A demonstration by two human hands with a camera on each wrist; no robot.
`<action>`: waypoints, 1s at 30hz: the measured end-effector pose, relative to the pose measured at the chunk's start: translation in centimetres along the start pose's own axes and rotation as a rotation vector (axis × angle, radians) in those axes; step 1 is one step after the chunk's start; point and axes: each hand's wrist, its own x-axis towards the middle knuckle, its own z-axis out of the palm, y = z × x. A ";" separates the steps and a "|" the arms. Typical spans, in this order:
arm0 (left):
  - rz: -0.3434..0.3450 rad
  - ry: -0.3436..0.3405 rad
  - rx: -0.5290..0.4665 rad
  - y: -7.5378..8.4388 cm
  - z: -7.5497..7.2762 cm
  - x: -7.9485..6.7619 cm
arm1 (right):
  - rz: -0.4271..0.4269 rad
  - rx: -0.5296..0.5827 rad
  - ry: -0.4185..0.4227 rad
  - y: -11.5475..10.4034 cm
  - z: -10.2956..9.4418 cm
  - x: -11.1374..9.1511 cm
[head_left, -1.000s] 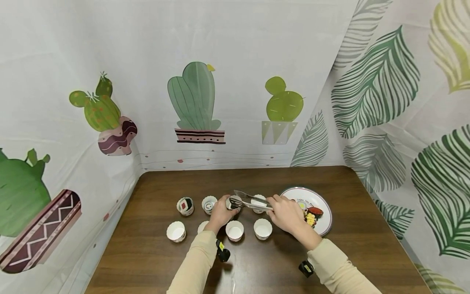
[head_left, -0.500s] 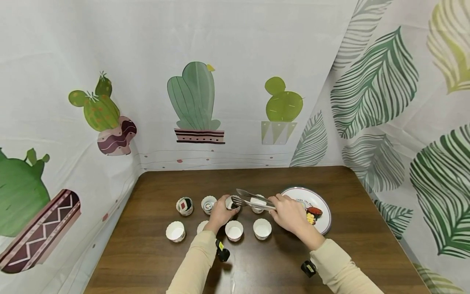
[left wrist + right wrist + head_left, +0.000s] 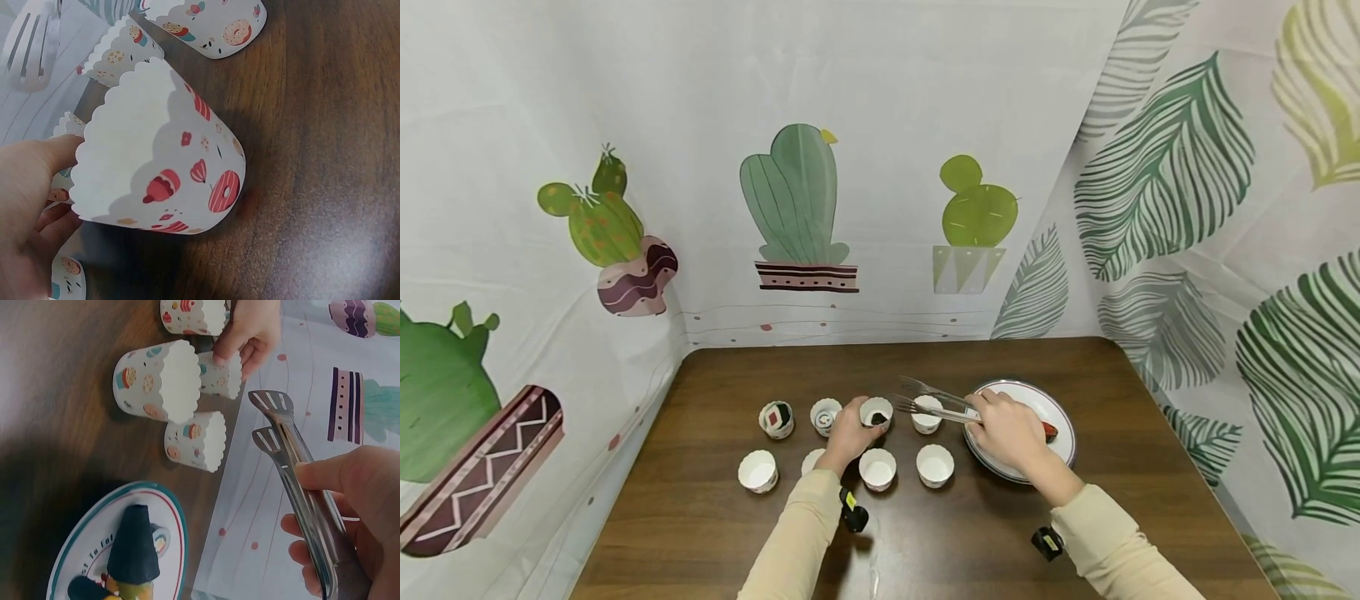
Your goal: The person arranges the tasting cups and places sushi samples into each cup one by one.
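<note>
My left hand (image 3: 852,437) grips a small paper cup (image 3: 871,408) with a scalloped rim in the back row; a small dark piece (image 3: 878,419) lies inside it. In the right wrist view the left thumb (image 3: 230,340) rests against that cup's side. My right hand (image 3: 1006,429) holds metal tongs (image 3: 306,500) with slotted tips. The tips stand slightly apart with nothing between them, above the back-row cup (image 3: 927,423) to the right. A printed front-row cup (image 3: 162,156) fills the left wrist view and covers part of the held cup.
More cups stand in two rows; the back-left cup (image 3: 777,421) holds a red, black and white piece, and its neighbour (image 3: 825,417) has a pale piece. On the right, a white plate (image 3: 985,454) carries a dark cone-shaped piece (image 3: 134,544), a red piece (image 3: 1050,431) and other pieces.
The tongs have moved right with my right hand, away from the held cup, and their tips have spread. The dark piece now shows inside that cup. My left hand has stayed in place.
</note>
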 end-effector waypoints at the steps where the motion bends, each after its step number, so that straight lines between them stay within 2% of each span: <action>1: 0.001 0.002 -0.003 0.0 0.0 0.0 | 0.003 0.000 0.001 0.1 -0.1 0.0; 14: -0.010 -0.002 -0.011 0.3 -0.1 0.0 | 0.034 0.014 0.025 2.4 -1.3 -0.6; 21: 0.000 0.006 -0.008 0.1 -0.1 0.0 | 0.098 0.032 -0.018 3.3 -2.2 -1.1; 30: -0.005 0.005 -0.011 0.1 0.0 0.0 | 0.102 0.002 -0.034 4.8 -2.6 -1.9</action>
